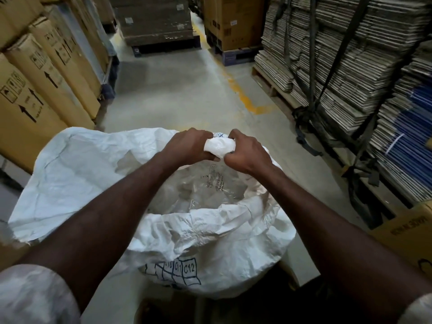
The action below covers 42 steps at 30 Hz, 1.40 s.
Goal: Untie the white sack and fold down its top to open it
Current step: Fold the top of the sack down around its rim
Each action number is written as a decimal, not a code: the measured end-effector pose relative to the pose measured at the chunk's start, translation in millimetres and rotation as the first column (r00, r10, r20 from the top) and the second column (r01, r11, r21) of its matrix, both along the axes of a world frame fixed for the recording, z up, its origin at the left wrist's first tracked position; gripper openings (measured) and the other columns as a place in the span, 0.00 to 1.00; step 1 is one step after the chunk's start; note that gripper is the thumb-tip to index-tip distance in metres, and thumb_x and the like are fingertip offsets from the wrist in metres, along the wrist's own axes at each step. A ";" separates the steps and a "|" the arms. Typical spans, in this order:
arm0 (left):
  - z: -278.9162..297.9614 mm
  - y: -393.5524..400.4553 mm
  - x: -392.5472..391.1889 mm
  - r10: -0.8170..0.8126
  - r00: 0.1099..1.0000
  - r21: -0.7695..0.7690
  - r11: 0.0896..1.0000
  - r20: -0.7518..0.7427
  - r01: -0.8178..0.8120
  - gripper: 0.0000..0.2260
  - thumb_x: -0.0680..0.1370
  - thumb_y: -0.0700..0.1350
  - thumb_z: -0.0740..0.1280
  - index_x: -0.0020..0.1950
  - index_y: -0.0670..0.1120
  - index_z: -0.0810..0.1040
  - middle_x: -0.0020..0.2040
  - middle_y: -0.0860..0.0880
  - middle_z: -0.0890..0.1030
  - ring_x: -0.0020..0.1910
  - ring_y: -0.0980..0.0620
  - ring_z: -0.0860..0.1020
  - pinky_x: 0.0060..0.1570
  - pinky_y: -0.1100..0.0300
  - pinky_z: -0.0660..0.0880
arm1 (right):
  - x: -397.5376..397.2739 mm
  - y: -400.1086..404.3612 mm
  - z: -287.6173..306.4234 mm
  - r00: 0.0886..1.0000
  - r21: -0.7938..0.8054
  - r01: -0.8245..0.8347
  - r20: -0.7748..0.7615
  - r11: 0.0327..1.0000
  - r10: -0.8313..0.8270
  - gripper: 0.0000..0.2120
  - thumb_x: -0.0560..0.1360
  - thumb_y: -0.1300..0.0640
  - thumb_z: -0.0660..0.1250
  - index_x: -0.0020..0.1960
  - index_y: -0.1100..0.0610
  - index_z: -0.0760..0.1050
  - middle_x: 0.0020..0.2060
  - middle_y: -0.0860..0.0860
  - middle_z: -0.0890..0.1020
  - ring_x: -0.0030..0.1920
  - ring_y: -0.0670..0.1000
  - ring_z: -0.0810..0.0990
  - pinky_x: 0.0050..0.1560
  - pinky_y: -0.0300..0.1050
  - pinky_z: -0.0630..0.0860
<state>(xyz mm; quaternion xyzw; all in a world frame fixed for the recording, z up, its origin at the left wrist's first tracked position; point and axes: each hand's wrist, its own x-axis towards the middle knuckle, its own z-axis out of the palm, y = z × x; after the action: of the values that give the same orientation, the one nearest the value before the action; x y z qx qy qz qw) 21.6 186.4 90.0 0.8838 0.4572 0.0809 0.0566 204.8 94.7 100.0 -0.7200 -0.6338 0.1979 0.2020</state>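
sleeves: Pale sleeves show at the bottom, closest to the camera. Two bare arms reach out from them.
sack: The white sack stands right in front of the person, low down. Its mouth is wide open. No tie shows on it. The near edge is folded down, with blue boxes and "C12" printed on it.
inside the sack: A clear plastic bag lines it. I cannot tell what is inside that.
far edge: The far edge of the sack is bunched into a white roll. The roll runs left to right, between the two hands.
left hand: The left hand is closed tight on the left end of the roll.
right hand: The right hand is closed tight on the right end. Both hands are equally close to it.
left flap: A big part of the sack top on the left is not folded yet.
next move: I think the roll must be pushed away and down, over the far side.
floor: The grey floor lies past the sack.
far away: Brown boxes stand on the left. Flat cardboard stacks stand on the right.
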 end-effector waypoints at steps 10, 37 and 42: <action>10.9 4.7 0.6 -0.043 0.970 -0.179 0.980 0.240 0.088 0.23 0.71 0.50 0.83 0.61 0.51 0.77 0.40 0.56 0.81 0.45 0.44 0.83 0.43 0.52 0.77 | -24.6 -9.1 -20.0 0.878 0.371 -0.298 0.468 0.880 0.100 0.32 0.71 0.67 0.63 0.74 0.52 0.73 0.68 0.59 0.77 0.61 0.63 0.77 0.67 0.58 0.71; 5.1 14.9 -49.1 0.060 0.925 -0.301 0.952 0.376 0.060 0.33 0.71 0.43 0.82 0.66 0.57 0.65 0.48 0.41 0.85 0.42 0.43 0.83 0.45 0.43 0.83 | -45.1 27.4 -13.8 0.766 0.230 -0.409 0.612 0.883 0.195 0.41 0.74 0.54 0.71 0.83 0.45 0.57 0.77 0.57 0.69 0.75 0.63 0.71 0.77 0.78 0.54; 6.6 9.0 -51.1 0.052 0.947 -0.321 0.946 0.318 0.056 0.44 0.69 0.49 0.85 0.76 0.63 0.62 0.55 0.45 0.85 0.51 0.46 0.83 0.52 0.48 0.82 | -39.6 40.3 -14.6 0.744 0.185 -0.437 0.625 0.881 0.238 0.27 0.77 0.53 0.56 0.77 0.49 0.64 0.54 0.56 0.80 0.55 0.62 0.81 0.68 0.68 0.65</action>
<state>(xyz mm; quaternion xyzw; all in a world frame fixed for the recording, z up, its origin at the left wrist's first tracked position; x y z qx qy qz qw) -29.5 195.4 96.7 0.8377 0.4478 0.1477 0.2757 165.2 135.0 85.4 -0.5741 -0.8089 -0.1048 0.0710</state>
